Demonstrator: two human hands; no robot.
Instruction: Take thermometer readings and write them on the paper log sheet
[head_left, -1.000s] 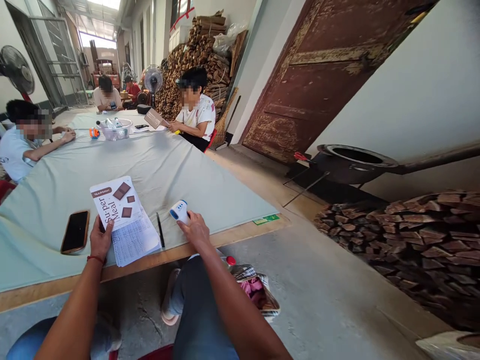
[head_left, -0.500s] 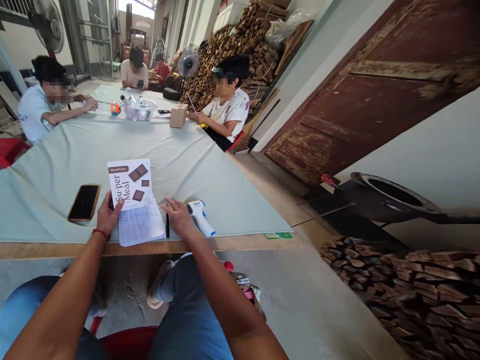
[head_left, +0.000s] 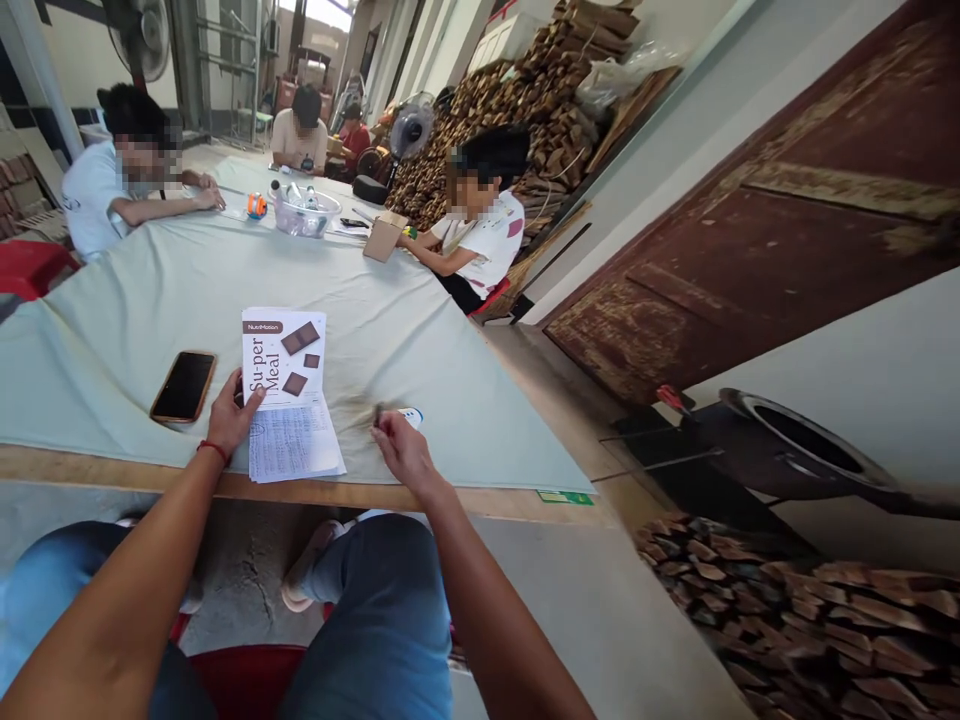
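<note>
Left hand [head_left: 229, 415] lies flat pinning the white printed paper sheets [head_left: 289, 400] on the worktop [head_left: 112, 330], right hand [head_left: 401, 450] pinching a dark pen [head_left: 377, 413] (blurred), nothing written yet.

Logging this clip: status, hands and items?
Left hand flat on papers. Right hand pinching pen, thermometer just behind. Phone lies left, apart.

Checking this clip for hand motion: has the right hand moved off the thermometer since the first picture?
Yes. The right hand has gone from the thermometer left toward the papers and now pinches a pen.
</note>
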